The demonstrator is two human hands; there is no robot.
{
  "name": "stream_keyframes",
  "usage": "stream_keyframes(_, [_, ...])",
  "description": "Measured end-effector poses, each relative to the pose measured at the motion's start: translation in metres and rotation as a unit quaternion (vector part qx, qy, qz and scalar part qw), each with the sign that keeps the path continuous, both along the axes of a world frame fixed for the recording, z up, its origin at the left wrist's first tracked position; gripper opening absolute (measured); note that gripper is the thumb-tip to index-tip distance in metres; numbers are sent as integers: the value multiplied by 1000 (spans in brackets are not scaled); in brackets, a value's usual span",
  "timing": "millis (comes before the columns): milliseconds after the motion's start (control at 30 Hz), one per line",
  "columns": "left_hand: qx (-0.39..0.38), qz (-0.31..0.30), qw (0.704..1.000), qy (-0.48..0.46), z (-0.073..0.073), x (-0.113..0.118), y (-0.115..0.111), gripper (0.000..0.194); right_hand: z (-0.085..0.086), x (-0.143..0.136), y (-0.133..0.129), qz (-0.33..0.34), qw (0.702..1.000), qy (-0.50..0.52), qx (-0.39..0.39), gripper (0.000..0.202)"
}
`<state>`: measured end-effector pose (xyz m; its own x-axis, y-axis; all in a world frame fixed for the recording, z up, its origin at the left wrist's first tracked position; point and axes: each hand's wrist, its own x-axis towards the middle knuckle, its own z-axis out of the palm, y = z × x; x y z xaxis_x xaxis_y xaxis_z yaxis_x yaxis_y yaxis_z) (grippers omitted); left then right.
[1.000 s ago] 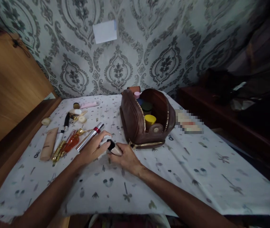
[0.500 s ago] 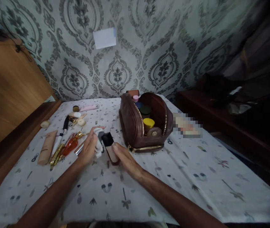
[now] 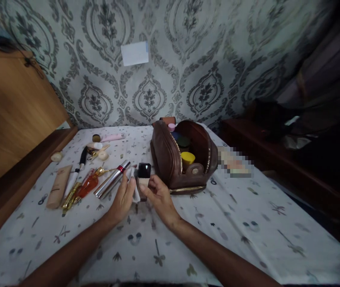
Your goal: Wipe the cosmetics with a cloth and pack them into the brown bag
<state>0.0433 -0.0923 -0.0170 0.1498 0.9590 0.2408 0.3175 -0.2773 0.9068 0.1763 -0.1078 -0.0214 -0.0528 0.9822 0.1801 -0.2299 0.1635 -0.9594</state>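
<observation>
My right hand (image 3: 159, 198) grips a foundation bottle (image 3: 143, 177) with a glossy black cap and a beige body, held nearly upright above the cloth. Against the bottle's left side, my left hand (image 3: 124, 198) is closed on a white wipe (image 3: 135, 190). Just beyond the left hand lies a silver tube with a red band (image 3: 111, 181). An unzipped brown leather cosmetic bag (image 3: 170, 169) stands to the right of both hands. Inside it show a yellow lid (image 3: 187, 159), a dark green lid (image 3: 183, 142) and a pink cap (image 3: 171, 127).
On the patterned tablecloth (image 3: 188, 247), left side, lie a beige squeeze tube (image 3: 59, 186), a gold tube (image 3: 72, 197), an orange bottle (image 3: 87, 184), a black-handled brush (image 3: 83, 157) and a pink tube (image 3: 113, 137). A wooden panel (image 3: 17, 107) borders the left; a patterned wall stands behind.
The bottle has turned from tilted to nearly upright and moved slightly right. My left hand and the wipe have shifted right, revealing more of the silver tube.
</observation>
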Motion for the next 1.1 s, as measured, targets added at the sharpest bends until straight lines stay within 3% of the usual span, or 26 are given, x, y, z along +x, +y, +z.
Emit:
stream_keyframes(233, [34, -59, 998, -9, -2, 5, -5, 49, 0, -1, 0, -17, 999, 23, -44, 41])
stream_keyframes(367, [76, -40, 996, 18, -1, 0, -2, 46, 0, -2, 1, -32, 993, 78, -77, 45])
stream_keyframes(500, [90, -75, 991, 67, -4, -5, 0, 45, 2, 1, -2, 9, 991, 105, -79, 47])
stream_keyframes(633, [74, -74, 993, 54, 1, -10, 6, 42, 5, 5, -5, 61, 987, 138, -59, 47])
stream_keyframes(833, [65, -81, 994, 42, 2, -9, 6, 45, 0, 5, -1, 76, 980, 153, -103, 44])
stream_keyframes(933, [79, -58, 993, 69, 1, -10, 7, 45, -3, 3, 1, 42, 981, 158, -107, 46])
stream_keyframes(1100, [119, 39, 989, 82, 7, -14, 14, 43, -6, -2, 4, 2, 990, 114, -82, 44])
